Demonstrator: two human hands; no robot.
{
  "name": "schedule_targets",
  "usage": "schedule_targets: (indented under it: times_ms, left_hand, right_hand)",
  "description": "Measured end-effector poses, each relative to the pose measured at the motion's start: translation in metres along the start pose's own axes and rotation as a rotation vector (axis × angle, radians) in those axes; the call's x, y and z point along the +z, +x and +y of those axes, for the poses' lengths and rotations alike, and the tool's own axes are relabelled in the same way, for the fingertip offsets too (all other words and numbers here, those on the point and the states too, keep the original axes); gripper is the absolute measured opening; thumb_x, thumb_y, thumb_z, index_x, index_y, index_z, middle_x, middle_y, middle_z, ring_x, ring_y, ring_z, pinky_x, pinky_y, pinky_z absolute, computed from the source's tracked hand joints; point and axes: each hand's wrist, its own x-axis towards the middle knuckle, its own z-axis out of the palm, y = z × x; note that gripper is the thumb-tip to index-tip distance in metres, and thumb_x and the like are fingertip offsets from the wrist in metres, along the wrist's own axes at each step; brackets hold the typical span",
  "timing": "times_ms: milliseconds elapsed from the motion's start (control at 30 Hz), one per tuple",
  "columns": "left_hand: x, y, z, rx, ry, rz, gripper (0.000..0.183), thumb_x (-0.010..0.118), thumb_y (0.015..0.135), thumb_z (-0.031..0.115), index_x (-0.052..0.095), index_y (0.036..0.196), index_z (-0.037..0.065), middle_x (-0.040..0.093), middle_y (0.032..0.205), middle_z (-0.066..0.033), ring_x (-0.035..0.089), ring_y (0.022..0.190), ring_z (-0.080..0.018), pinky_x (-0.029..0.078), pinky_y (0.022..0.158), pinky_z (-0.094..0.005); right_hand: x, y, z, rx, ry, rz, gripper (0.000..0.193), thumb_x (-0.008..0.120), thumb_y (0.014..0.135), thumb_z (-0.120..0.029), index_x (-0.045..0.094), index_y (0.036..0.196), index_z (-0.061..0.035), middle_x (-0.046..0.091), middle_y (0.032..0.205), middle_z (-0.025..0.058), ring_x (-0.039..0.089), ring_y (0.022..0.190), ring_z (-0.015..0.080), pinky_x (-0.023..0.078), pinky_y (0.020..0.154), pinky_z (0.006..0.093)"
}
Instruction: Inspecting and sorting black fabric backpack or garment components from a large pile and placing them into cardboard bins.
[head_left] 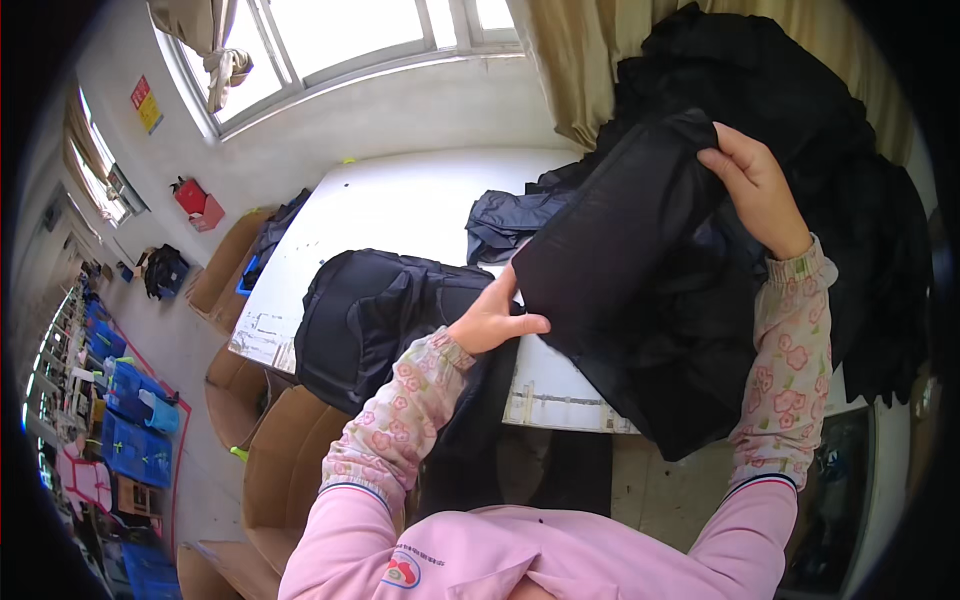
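Raised over the white table is a black fabric piece, stretched between my two hands and hanging down past the table's front edge. My right hand pinches its upper right corner between thumb and fingers. At its left edge is my left hand, with the thumb in front of the cloth and the fingers partly hidden behind it. Left of that hand lies a black backpack-shaped item. Farther back on the table sits a folded dark grey cloth piece.
A tall heap of black fabric covers the table's right side, against the curtain. Open cardboard boxes stand on the floor along the table's left side. Blue plastic crates line the floor farther left.
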Motion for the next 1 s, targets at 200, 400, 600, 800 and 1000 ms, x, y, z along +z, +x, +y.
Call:
schedule_targets:
  times_ms: [200,400,600,800,1000]
  left_hand:
    - [0.064,-0.025,0.005,0.022,-1.148,-0.113,0.064,0.066,0.078,0.005,0.040,0.135,-0.005,0.051,0.132,-0.0196,0.053,0.120,-0.0332,0.042,0.103,-0.0457]
    - [0.078,-0.020,0.045,0.006,-1.184,0.263,0.036,0.054,0.093,0.010,0.051,0.127,-0.001,0.061,0.122,-0.0134,0.062,0.109,-0.0238,0.049,0.096,-0.0365]
    - [0.078,-0.013,0.049,-0.038,-1.071,0.565,0.027,0.058,0.088,0.014,0.055,0.113,0.004,0.064,0.098,-0.0055,0.063,0.082,-0.0172,0.052,0.073,-0.0299]
    - [0.083,-0.032,0.046,0.279,-0.764,0.209,0.085,0.072,0.083,0.029,0.019,0.147,0.009,0.046,0.131,-0.0053,0.046,0.116,-0.0149,0.040,0.096,-0.0307]
    - [0.072,-0.038,0.034,0.178,-0.273,0.176,0.077,0.056,0.084,0.006,0.017,0.150,0.007,0.039,0.138,-0.0071,0.035,0.128,-0.0148,0.027,0.109,-0.0308]
  right_hand:
    - [0.045,-0.002,0.010,-0.036,-0.030,0.013,0.026,0.055,0.093,-0.008,0.059,0.114,0.0059,0.067,0.106,0.0138,0.061,0.103,0.0192,0.044,0.091,0.0289]
    - [0.105,-0.060,0.005,-0.094,-0.351,0.481,0.041,0.061,0.091,-0.010,0.050,0.129,-0.0016,0.054,0.127,0.0151,0.053,0.115,0.0256,0.040,0.098,0.0361]
    - [0.192,-0.181,-0.042,0.209,0.210,0.023,0.042,0.054,0.093,-0.004,0.044,0.135,-0.0004,0.055,0.124,0.0127,0.055,0.111,0.0247,0.043,0.093,0.0327]
    - [0.190,-0.183,-0.010,0.269,0.118,-0.174,0.025,0.048,0.095,-0.007,0.056,0.112,0.0099,0.061,0.111,0.0264,0.061,0.095,0.0358,0.046,0.084,0.0365]
    - [0.179,-0.173,-0.041,-0.041,-0.053,-0.494,0.027,0.049,0.098,-0.011,0.054,0.112,0.0111,0.061,0.112,0.0244,0.059,0.103,0.0313,0.043,0.088,0.0340]
